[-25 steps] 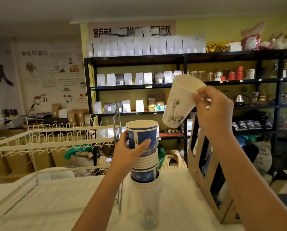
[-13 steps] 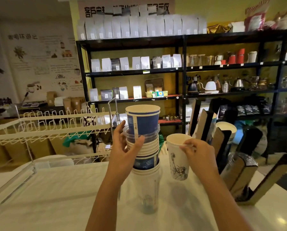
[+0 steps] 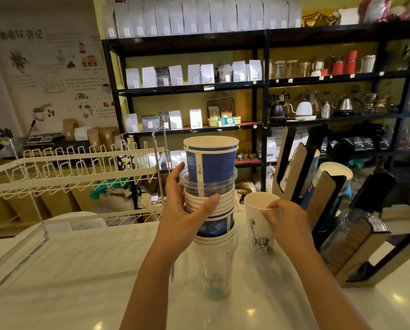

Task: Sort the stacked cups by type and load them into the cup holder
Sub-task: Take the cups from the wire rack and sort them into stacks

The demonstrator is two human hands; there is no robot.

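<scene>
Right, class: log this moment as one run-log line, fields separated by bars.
left hand grips mixed cup stack | right hand pinches white printed cup by rim, on table | cup holder to the right

Tall mixed stack of cups (image 3: 211, 210) stands upright on the worktop, blue paper one on top, clear plastic at the bottom, with a white sketch-printed cup (image 3: 258, 225) just beside it, left of the slanted wooden cup holder (image 3: 356, 244).
</scene>
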